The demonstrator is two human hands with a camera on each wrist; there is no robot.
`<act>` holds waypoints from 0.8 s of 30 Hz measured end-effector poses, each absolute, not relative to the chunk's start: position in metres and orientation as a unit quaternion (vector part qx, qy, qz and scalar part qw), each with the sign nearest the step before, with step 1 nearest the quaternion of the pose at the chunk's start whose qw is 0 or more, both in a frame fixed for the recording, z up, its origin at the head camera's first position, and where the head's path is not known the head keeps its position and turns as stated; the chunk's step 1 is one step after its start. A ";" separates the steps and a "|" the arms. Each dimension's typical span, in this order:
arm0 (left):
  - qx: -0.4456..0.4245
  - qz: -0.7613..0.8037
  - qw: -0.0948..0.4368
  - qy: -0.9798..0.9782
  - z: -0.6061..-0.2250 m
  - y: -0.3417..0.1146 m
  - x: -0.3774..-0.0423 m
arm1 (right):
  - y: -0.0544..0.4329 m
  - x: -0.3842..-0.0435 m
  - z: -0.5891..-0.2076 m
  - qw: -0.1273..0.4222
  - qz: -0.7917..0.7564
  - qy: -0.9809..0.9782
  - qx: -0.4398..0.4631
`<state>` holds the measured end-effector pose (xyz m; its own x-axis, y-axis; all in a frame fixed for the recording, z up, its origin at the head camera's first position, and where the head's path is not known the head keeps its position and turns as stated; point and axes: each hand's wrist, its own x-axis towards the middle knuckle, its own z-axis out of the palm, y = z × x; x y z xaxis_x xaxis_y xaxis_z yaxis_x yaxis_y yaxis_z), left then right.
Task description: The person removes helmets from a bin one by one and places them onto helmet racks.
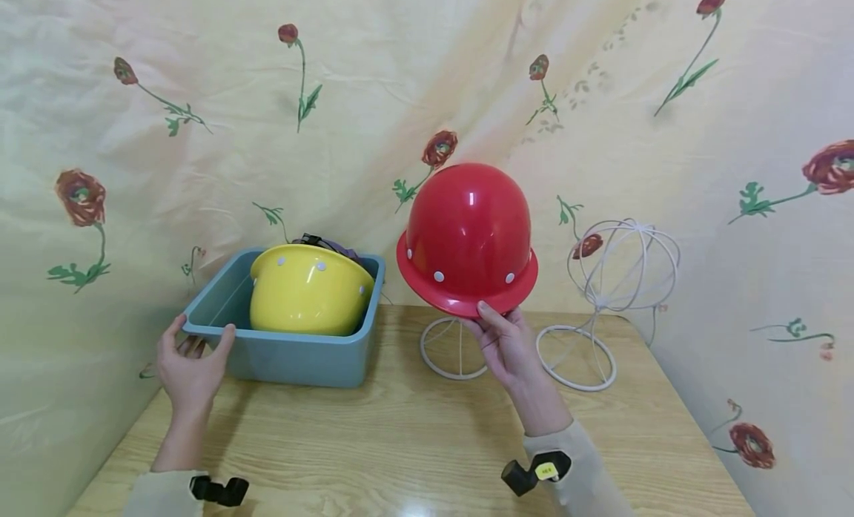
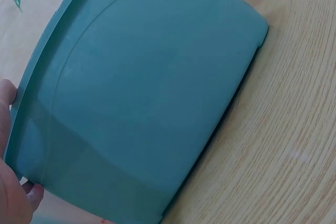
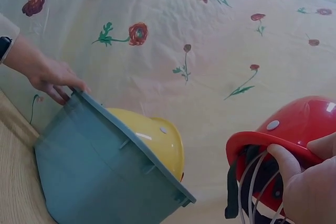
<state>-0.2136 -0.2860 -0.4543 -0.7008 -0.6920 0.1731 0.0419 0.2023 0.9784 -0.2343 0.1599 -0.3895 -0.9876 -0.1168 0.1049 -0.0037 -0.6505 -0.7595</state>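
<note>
My right hand point(image 1: 503, 350) holds a red hard hat point(image 1: 469, 231) by its front brim, the thumb over the brim's edge. The hat is dome up over a white wire stand whose base ring point(image 1: 460, 377) shows below. In the right wrist view, white wires run up inside the hat, next to a dark strap point(image 3: 231, 192). With my left hand point(image 1: 190, 372) I grip the front left corner of a blue-green plastic bin point(image 1: 300, 363). A yellow hard hat point(image 1: 307, 294) lies tipped inside it; a dark strap and something purple show behind.
A second white wire stand point(image 1: 600, 303) with a globe-shaped top stands bare at the right. All stands on a wood-grain table point(image 1: 400, 435). Flower-printed cloth point(image 1: 373, 94) hangs behind and at both sides.
</note>
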 end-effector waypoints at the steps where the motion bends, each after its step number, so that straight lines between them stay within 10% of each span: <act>1: 0.228 -0.588 0.313 -0.710 -0.455 -0.286 -0.214 | 0.160 -0.235 -0.390 0.032 -0.906 0.417 -0.073; 24: 0.218 -0.585 0.320 -0.713 -0.461 -0.285 -0.221 | 0.161 -0.241 -0.397 0.029 -0.908 0.412 -0.071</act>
